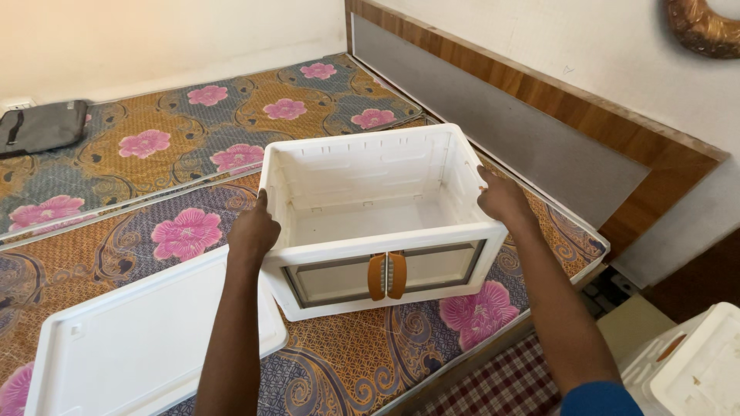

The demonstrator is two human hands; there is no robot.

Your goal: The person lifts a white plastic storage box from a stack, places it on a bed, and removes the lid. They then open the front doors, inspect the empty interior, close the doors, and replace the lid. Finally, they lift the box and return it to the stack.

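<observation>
Hands [253, 229] on box [378, 223] rims

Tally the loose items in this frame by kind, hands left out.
White open-topped storage box with orange door handles, gripped by left hand and right hand: 1
White flat lid panel on the mattress: 1
White box at lower right: 1
Dark grey bag: 1
Total: 4

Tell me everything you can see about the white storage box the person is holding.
The white storage box looks like moulded plastic, rectangular, open at the top and empty inside. Its front has two clear door panels with paired orange handles at the centre. It sits upright on a floral mattress. The left hand grips its left rim, the right hand its right rim. A flat white lid lies beside it.
</observation>
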